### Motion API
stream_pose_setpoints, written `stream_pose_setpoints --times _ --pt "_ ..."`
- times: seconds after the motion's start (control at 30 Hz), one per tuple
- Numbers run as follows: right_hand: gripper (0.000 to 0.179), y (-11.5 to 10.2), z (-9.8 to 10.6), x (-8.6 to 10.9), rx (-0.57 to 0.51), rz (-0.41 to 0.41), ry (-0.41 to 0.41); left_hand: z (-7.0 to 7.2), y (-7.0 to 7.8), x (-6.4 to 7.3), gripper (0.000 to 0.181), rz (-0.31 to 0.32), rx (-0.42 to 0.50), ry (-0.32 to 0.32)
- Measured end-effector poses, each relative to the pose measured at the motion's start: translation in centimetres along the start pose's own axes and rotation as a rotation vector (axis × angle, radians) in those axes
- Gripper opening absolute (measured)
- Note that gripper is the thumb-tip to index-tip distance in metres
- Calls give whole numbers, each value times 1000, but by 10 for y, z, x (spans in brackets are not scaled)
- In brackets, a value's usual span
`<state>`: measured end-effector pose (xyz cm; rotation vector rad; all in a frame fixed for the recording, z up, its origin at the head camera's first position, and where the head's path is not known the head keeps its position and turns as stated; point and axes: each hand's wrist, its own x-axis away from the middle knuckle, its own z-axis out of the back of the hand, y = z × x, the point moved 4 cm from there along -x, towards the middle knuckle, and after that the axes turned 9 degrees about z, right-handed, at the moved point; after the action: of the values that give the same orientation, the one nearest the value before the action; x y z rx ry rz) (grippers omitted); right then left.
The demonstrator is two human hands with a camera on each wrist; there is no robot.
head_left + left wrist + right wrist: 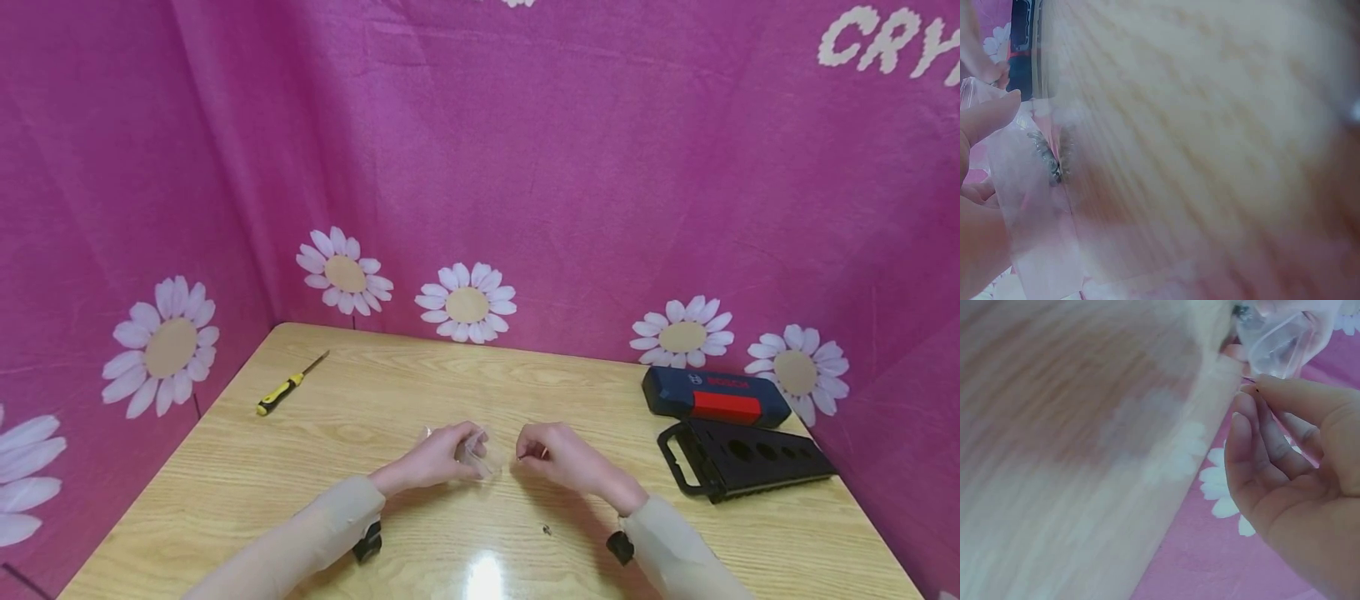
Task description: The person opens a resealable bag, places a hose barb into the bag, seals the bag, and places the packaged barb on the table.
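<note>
My left hand [442, 454] grips a clear plastic bag [472, 454] over the middle of the table. Small greyish metal pieces [1046, 156] show through the bag [1035, 206] in the left wrist view, beside the thumb. Just to the right, my right hand [562, 457] pinches a tiny dark, thin piece [1249, 379] between thumb and fingertips; its kind is too small to tell. Those fingertips point toward the bag, a short gap away in the head view. A few small metal bits [547, 529] lie on the table nearer to me, below the right hand.
A yellow-and-black screwdriver [288, 388] lies at the back left of the wooden table [360, 383]. At the right are a blue-and-red Bosch case [716, 397] and a black holder [757, 458] with round holes and a handle. Pink flowered cloth [525, 183] hangs behind.
</note>
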<state>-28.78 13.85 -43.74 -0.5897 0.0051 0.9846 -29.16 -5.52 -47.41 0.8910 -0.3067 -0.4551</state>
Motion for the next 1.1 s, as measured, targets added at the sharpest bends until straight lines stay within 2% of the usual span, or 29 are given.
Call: stream_pose_setpoints --times 0.2,0.4,0.57,0.83,1.1 --pt "9 -10 2 -16 25 6 34 -1 1 0 37 -12 5 -6" --pt "5 -18 -3 -29 -15 7 41 -1 0 0 37 -8 -35 16" --pt "5 -20 -4 -31 -46 -8 46 -2 0 0 39 10 -59 28" --pt "6 -16 3 -13 -26 -35 31 -2 0 -1 40 8 0 4" --pt "5 -12 -3 21 -19 -35 -82 -1 1 0 39 11 0 3"
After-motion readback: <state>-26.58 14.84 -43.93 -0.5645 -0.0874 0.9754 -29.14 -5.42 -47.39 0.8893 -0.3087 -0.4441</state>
